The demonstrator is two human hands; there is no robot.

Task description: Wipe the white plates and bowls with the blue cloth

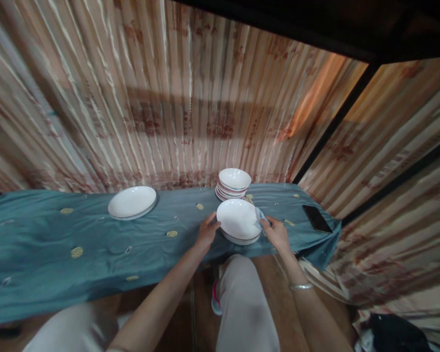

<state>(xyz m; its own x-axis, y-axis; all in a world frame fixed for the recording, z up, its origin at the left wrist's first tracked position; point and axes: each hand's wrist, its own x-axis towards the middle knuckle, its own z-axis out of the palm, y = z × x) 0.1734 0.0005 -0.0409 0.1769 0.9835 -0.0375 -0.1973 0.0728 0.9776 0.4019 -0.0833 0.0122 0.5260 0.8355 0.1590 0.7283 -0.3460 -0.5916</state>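
A white plate (237,218) with a thin dark rim lies over a short stack of plates (242,240) near the table's front edge. At its left rim my left hand (207,231) is closed, thumb over the edge and fingers against the side. My right hand (277,234) pinches a pale blue cloth (260,215) against the plate's right rim. Just behind stands a stack of white bowls (234,182) with reddish bands, over what look like small dishes. Further left, a couple of white plates (132,202) are stacked together.
A blue-green cloth with yellow motifs covers the long table (95,244). Towards its right end lies a dark phone (316,218). Patterned curtains (190,112) hang behind and to the right, with a dark metal post (333,127) at the corner. My knees are below the front edge.
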